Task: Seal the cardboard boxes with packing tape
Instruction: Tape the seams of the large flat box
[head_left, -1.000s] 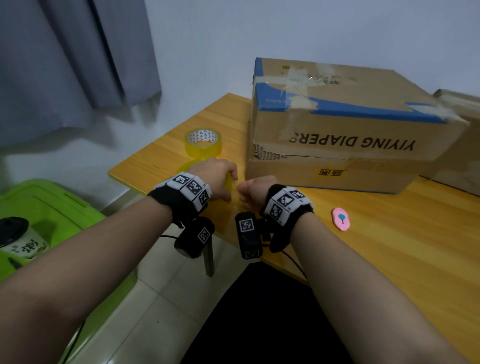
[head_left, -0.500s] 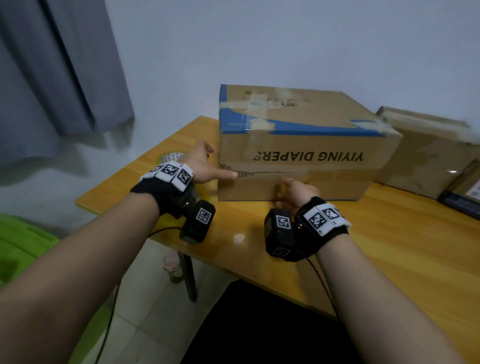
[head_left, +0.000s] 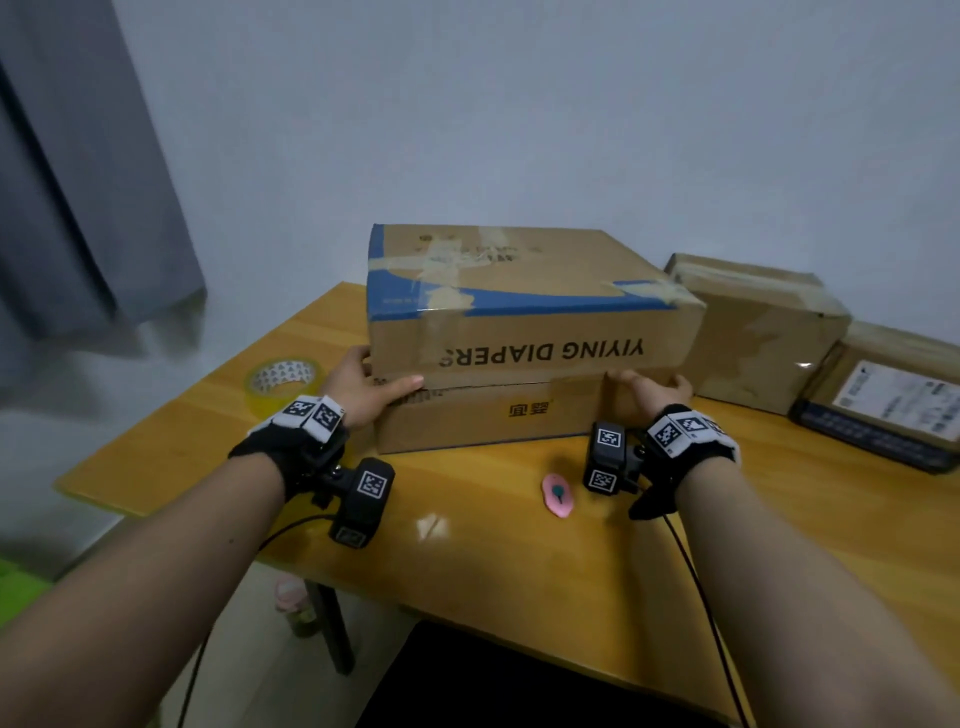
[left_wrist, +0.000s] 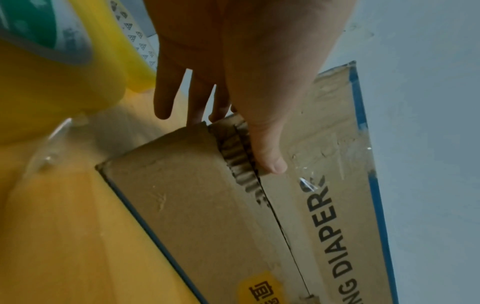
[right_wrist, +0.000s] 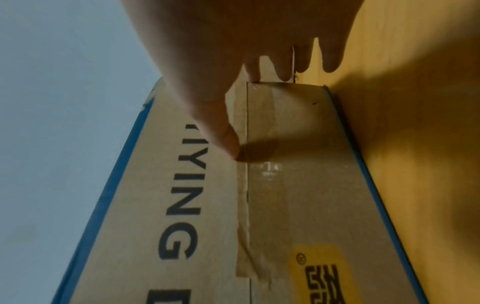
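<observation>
You're at the positioning step, not taping yet: both hands hold the big diaper box (head_left: 530, 332) at centre frame on the wooden table (head_left: 519, 561), w/ the front seam facing you. Left hand (head_left: 363, 392) clasps the box's left corner, thumb laid along the seam, fingers round the side; right hand (head_left: 649, 389) does the same at the right end, thumb on the front, fingers wrapped past the corner. The tape roll (head_left: 283, 382) sits untouched at mid-left, just beside your left wrist, and a small pink cutter (head_left: 558, 493) lies lower centre, near the right wrist cam. Next move, I'd say: settle the box square, free one hand, grab the roll & find its loose end. The head view gives layout, incl. two more boxes (head_left: 758, 327) at right. The left wrist view shows what it can't: the seam (left_wrist: 272, 205) gapes, raw corrugated edge exposed under the thumb (left_wrist: 270, 162). The right wrist view shows an old strip of tape (right_wrist: 259, 185) already across the seam at that end, prob. partly lifted, though it's dim there.
</observation>
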